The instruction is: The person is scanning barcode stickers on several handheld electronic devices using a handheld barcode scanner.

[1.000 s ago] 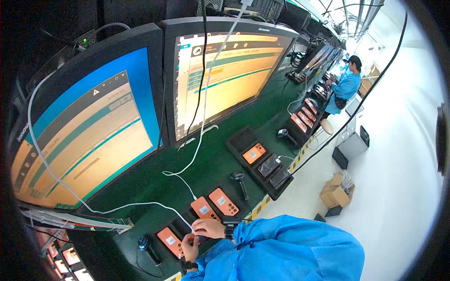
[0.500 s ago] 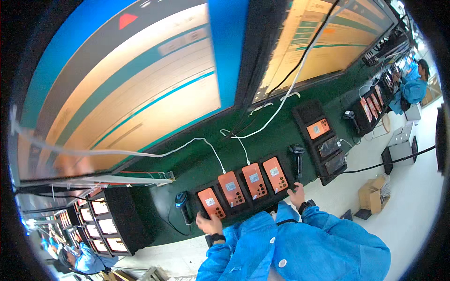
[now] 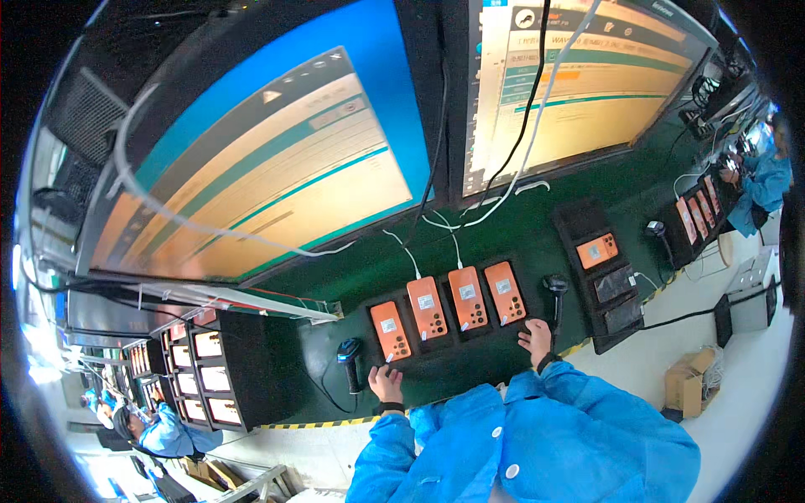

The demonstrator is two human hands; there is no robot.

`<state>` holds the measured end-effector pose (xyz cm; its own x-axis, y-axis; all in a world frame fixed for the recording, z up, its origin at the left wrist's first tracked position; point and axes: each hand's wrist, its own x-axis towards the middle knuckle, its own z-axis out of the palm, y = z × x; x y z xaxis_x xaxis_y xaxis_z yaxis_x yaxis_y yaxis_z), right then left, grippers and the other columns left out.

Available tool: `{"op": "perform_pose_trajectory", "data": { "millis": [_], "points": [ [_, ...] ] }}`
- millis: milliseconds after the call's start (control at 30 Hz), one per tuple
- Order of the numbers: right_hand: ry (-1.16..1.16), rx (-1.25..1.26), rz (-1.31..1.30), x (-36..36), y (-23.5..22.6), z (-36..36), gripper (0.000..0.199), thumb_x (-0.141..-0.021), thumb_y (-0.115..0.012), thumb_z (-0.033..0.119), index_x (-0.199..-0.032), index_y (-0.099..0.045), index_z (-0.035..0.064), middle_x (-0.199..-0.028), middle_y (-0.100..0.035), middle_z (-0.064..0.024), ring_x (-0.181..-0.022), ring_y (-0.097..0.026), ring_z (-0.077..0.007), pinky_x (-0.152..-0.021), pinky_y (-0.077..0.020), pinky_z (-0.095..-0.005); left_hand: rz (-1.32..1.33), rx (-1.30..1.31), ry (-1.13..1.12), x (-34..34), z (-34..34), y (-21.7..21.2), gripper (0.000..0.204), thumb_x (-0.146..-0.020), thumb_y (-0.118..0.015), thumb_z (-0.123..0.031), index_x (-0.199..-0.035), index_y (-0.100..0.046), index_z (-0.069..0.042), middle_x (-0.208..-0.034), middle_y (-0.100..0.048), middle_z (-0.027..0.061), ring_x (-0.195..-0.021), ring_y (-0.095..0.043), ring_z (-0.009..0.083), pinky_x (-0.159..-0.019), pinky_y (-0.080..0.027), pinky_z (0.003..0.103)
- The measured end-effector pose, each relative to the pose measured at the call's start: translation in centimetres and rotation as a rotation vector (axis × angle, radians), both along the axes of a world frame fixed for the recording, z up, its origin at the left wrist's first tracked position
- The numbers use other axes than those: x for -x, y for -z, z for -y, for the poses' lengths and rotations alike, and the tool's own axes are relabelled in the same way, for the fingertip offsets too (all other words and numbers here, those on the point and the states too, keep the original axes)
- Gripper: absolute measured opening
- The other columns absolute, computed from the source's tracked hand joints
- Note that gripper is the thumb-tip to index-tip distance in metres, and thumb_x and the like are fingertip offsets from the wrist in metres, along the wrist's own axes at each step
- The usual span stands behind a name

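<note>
Several orange phones lie backs up in a black tray [image 3: 442, 345] in front of me. The leftmost phone [image 3: 392, 330] and the rightmost phone [image 3: 504, 292] have no cable; white cables are plugged into the two middle phones, the left one [image 3: 424, 302] and the right one [image 3: 465, 293]. A pale label is on each back. My left hand [image 3: 386, 384] is just below the leftmost phone, fingers apart and holding nothing. Beside the tray's right end, my right hand [image 3: 536, 339] has loosely bent fingers, apart, with nothing visible in them.
Barcode scanners stand left [image 3: 349, 363] and right [image 3: 555, 298] of the tray. Farther right, another black tray [image 3: 625, 335] holds an orange phone and dark phones. Two large monitors [image 3: 285, 168] rise behind. A black rack [image 3: 251, 369] with phones stands left. Co-workers sit at both sides.
My view has shifted, so the bench sits differently in it. My left hand has drawn back from the leftmost phone's near end. My right hand stays by the tray's right end.
</note>
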<state>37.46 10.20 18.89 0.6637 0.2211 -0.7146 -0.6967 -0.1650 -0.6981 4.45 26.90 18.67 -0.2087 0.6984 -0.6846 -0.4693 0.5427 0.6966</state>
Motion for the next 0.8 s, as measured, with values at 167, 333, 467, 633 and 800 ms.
{"op": "perform_pose_trajectory", "data": {
  "millis": [167,333,467,633,800],
  "points": [
    [-0.346,0.131,0.097,0.4,2.0,6.4,0.022,-0.079,-0.062,0.017,-0.098,-0.056,0.0068,-0.083,-0.059,-0.0052,-0.069,-0.061,-0.0164,-0.052,-0.05,-0.0288,-0.108,0.077,0.324,2.4,5.6,3.7,0.039,-0.076,-0.054,0.0,-0.111,-0.04,-0.008,-0.074,-0.052,0.0114,-0.05,-0.054,0.0203,-0.039,-0.046,0.033],
    [-0.424,0.233,0.072,5.4,6.0,16.6,0.029,-0.078,-0.06,0.019,-0.102,-0.055,0.0033,-0.079,-0.062,-0.008,-0.069,-0.062,-0.0199,-0.057,-0.0502,-0.0356,-0.011,0.08,0.756,2.2,12.1,4.7,0.02,-0.081,-0.059,-0.008,-0.1,-0.055,0.0,-0.078,-0.062,0.0126,-0.056,-0.061,0.0178,-0.042,-0.048,0.029],
    [-0.75,0.342,0.376,7.2,11.9,24.1,0.034,-0.079,-0.06,0.019,-0.108,-0.055,0.0022,-0.084,-0.065,-0.01,-0.072,-0.063,-0.0201,-0.06,-0.0508,-0.0347,-0.03,0.104,0.928,1.7,14.3,2.8,0.016,-0.082,-0.059,-0.01,-0.095,-0.059,0.0,-0.08,-0.063,0.0113,-0.057,-0.06,0.0163,-0.043,-0.048,0.027],
    [-0.379,0.309,0.059,8.6,1.5,20.6,0.034,-0.082,-0.06,0.022,-0.11,-0.055,0.0032,-0.093,-0.064,-0.0103,-0.073,-0.063,-0.0212,-0.062,-0.0522,-0.0341,-0.122,0.081,1.129,3.9,15.2,8.6,0.025,-0.083,-0.057,-0.014,-0.104,-0.058,-0.001,-0.089,-0.064,0.0123,-0.067,-0.063,0.0198,-0.053,-0.051,0.029],
    [-0.224,0.13,0.129,8.4,3.5,26.6,0.033,-0.086,-0.06,0.021,-0.113,-0.051,0.0036,-0.1,-0.062,-0.0108,-0.072,-0.063,-0.0212,-0.058,-0.0521,-0.0322,-0.304,0.007,1.363,-2.6,15.9,4.2,0.017,-0.079,-0.057,-0.01,-0.093,-0.061,0.0,-0.074,-0.063,0.0097,-0.059,-0.061,0.0186,-0.045,-0.046,0.027]
  ]
}}
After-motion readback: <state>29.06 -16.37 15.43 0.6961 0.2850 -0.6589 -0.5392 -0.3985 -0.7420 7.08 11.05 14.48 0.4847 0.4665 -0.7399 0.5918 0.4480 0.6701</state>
